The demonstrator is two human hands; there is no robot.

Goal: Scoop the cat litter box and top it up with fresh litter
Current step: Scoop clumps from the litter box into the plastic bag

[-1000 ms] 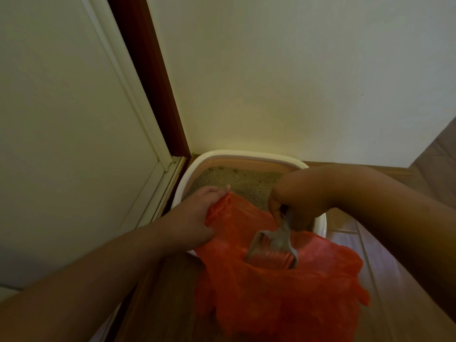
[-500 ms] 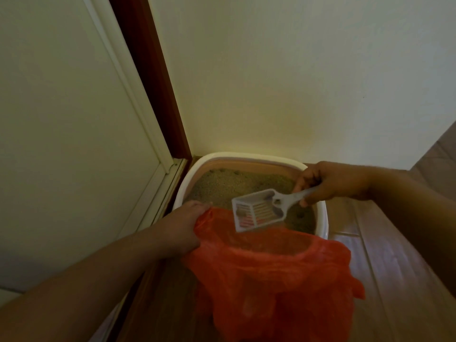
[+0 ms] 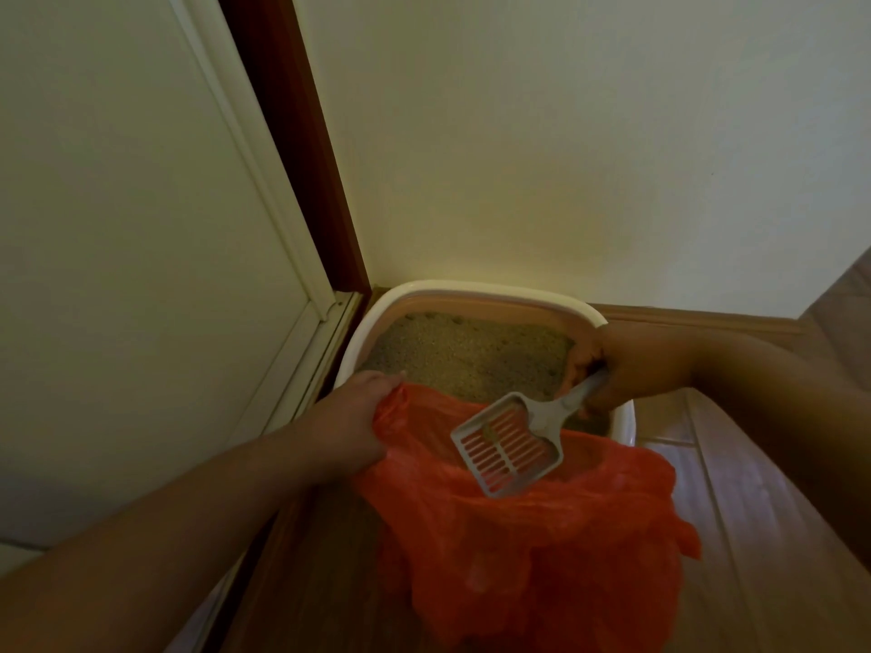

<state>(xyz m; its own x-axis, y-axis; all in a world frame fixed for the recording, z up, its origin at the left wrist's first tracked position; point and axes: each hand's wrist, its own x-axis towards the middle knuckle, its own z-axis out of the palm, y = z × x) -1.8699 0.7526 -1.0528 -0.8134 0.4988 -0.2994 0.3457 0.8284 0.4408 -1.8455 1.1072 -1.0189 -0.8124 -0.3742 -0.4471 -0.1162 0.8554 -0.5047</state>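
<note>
Nearest me, an orange plastic bag (image 3: 518,534) hangs open over the wooden floor (image 3: 763,534), its lower part cut off by the bottom edge of the view. My left hand (image 3: 349,426) grips the bag's left rim, fingers curled into the bunched plastic and mostly hidden by it.

Over the bag's mouth I hold a pale grey slotted scoop (image 3: 509,447). Its long axis runs diagonally: the slotted head points down and to the left, toward me, and the handle rises up and to the right. A small clump of something sits on the slots, too small to identify. My right hand (image 3: 627,365) holds the handle end, fingers wrapped around it; the fingertips are in shadow and hard to make out.

Just beyond the bag stands the litter box (image 3: 471,292), white rim with a pinkish inner wall, holding tan litter (image 3: 471,355). The bag and scoop cover its near edge. It sits in a corner, against a cream wall (image 3: 565,157) behind and a white door (image 3: 118,228) with dark red frame (image 3: 301,148) at left.
</note>
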